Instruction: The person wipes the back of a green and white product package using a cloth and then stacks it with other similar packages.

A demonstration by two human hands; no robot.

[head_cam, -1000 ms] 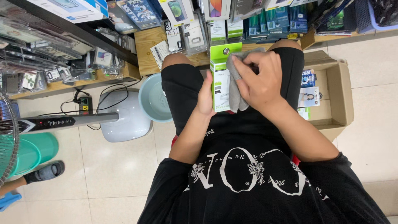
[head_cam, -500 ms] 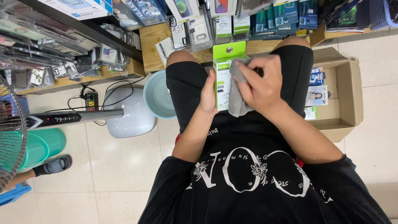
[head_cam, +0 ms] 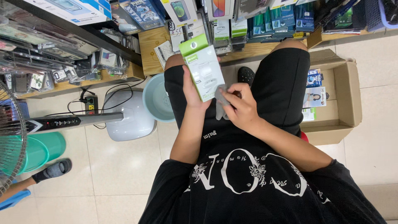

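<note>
I sit with black shorts and a black printed shirt in view. My left hand (head_cam: pixel 193 92) grips a flat white retail package with a green top (head_cam: pixel 203 68) by its lower left edge and holds it tilted over my left thigh. My right hand (head_cam: pixel 241 107) pinches a small grey cloth (head_cam: pixel 220 107) against the package's lower right corner. Part of the cloth hangs below my fingers.
An open cardboard box (head_cam: pixel 346 89) with blue packages stands on the floor to the right. A pale blue basin (head_cam: pixel 156 99) and a standing fan with white base (head_cam: pixel 128 114) are to the left. Shelves of boxed goods (head_cam: pixel 232 20) line the far side. Another person's sock-clad foot (head_cam: pixel 52 170) shows at lower left.
The package has tilted and moved left, its face now uncovered. My right hand with the cloth has slid from the package's upper face down to its lower right corner.
</note>
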